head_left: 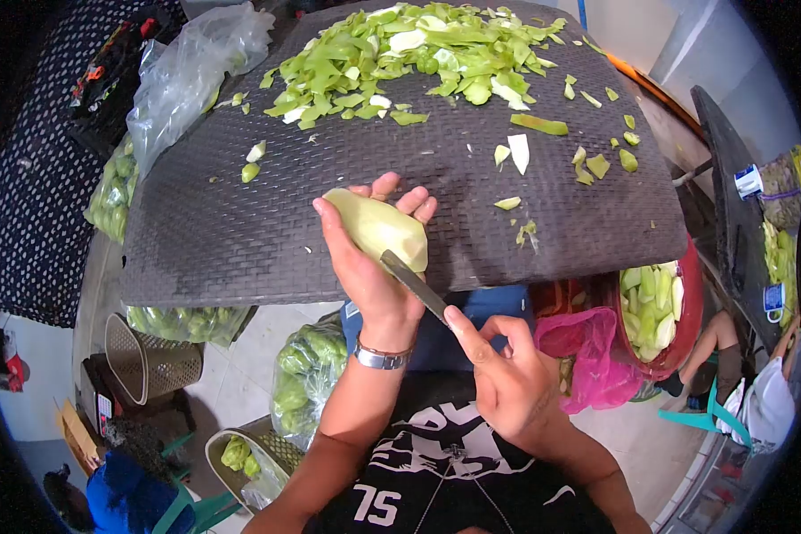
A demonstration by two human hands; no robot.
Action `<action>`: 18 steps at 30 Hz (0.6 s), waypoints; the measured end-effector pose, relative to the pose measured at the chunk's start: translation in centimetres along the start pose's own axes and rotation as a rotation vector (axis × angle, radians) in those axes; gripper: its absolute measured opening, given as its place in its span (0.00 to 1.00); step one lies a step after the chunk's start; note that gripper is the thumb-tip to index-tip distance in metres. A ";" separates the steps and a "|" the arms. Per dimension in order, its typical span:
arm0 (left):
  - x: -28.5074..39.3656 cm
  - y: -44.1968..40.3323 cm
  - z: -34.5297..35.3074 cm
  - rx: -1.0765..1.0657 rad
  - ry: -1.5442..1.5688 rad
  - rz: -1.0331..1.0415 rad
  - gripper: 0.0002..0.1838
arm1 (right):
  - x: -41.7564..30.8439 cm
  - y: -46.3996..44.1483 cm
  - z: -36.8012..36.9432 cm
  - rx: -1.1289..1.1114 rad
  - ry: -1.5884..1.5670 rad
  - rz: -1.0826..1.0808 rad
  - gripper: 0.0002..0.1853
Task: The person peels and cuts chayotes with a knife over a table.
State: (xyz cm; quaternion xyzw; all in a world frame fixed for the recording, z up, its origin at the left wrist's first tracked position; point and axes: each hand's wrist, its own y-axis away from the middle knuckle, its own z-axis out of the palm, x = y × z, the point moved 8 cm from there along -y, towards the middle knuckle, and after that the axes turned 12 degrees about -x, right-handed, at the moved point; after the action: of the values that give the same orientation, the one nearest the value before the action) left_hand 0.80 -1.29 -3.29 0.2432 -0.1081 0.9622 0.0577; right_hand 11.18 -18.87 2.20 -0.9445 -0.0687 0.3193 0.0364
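Observation:
A pale green peeled vegetable [376,230] rests in my left hand [369,267], its fingers curled round the far side. A watch is on that wrist. My right hand [512,374] grips a knife [416,287], forefinger stretched along it. The blade's tip touches the near end of the vegetable. Both hands are over the near edge of the dark woven table [240,222].
A heap of green peelings [418,53] covers the table's far side, with scraps [518,153] at right. Below right stands a red tub [692,307] of peeled pieces beside a pink bag [587,356]. Bagged vegetables [307,383] and baskets [156,360] stand lower left. People sit at both sides.

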 end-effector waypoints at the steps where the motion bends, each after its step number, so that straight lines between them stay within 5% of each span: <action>1: 0.2 0.0 0.1 -0.002 -0.017 0.018 0.28 | 0.0 0.0 0.1 0.007 0.003 -0.007 0.43; 18: -0.7 3.3 1.8 -0.009 -0.096 0.054 0.29 | 0.4 -1.4 0.6 -0.023 -0.001 -0.045 0.44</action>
State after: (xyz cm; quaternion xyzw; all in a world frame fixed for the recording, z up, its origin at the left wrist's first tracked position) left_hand 1.72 -4.92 -2.72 0.2859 -0.1216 0.9501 0.0275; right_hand 10.97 -17.46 1.66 -0.9428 -0.0937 0.3181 0.0327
